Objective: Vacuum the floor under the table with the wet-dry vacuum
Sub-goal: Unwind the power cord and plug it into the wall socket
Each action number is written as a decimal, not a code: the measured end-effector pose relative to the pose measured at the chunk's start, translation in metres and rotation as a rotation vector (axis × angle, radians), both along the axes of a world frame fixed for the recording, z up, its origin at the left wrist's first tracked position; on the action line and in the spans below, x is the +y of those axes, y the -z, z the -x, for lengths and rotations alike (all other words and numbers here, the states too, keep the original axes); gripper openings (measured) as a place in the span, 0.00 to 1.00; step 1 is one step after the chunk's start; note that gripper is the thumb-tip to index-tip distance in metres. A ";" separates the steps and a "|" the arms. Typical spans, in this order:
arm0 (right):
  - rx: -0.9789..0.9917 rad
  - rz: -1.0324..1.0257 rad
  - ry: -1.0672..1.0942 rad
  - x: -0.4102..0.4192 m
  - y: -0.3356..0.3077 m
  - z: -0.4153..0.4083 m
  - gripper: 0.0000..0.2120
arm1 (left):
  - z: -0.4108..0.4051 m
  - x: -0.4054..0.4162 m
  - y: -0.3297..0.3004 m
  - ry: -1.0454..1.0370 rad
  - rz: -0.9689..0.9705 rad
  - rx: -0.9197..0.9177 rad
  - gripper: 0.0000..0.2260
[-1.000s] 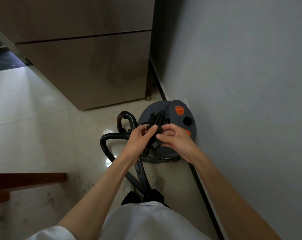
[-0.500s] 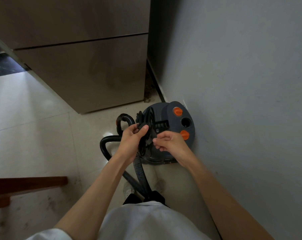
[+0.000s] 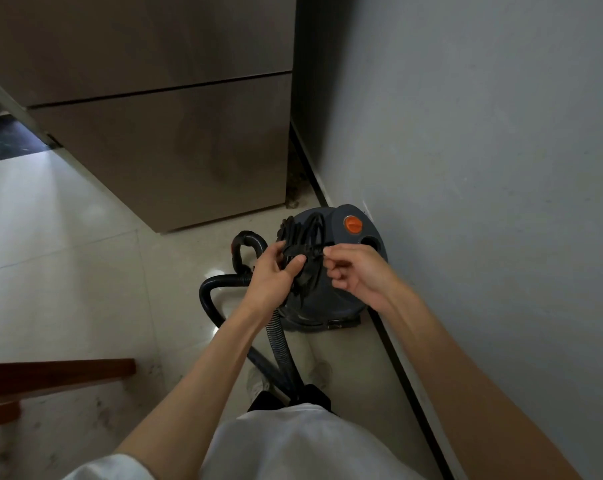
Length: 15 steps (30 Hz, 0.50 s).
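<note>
A dark grey wet-dry vacuum point(image 3: 341, 299) with an orange knob point(image 3: 352, 224) stands on the floor against the right wall. A coiled black power cord point(image 3: 301, 233) lies bundled on its top. My left hand point(image 3: 274, 275) grips the cord bundle from the left. My right hand point(image 3: 358, 271) pinches the band around the bundle from the right. The black ribbed hose point(image 3: 223, 282) loops off the vacuum's left side and runs down towards my feet.
A tall brown cabinet point(image 3: 161, 140) stands behind the vacuum, leaving a narrow gap to the grey wall point(image 3: 483, 168). A dark baseboard point(image 3: 397, 358) runs along the wall. A reddish wooden edge point(image 3: 50, 375) juts in at lower left. Pale tiled floor point(image 3: 68, 254) opens to the left.
Both hands have shifted on the cord bundle atop the vacuum; the right hand drew back a little to the right, still pinching at the bundle's band. The vacuum has stayed in place.
</note>
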State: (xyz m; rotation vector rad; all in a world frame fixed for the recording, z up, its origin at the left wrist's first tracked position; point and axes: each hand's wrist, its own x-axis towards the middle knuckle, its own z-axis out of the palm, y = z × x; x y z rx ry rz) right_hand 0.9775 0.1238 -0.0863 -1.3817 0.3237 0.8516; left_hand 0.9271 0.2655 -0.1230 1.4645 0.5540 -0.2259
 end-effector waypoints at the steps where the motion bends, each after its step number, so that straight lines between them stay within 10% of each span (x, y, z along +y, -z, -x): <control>1: 0.026 -0.022 0.018 0.000 -0.001 -0.001 0.10 | -0.001 0.001 -0.002 0.006 0.001 -0.002 0.19; 7: 0.015 -0.212 0.182 -0.002 -0.020 -0.025 0.11 | 0.004 -0.001 -0.009 0.123 -0.083 -0.018 0.15; 15: -0.681 0.478 -0.437 -0.003 -0.001 -0.019 0.18 | 0.013 0.011 -0.018 0.281 0.010 -0.060 0.09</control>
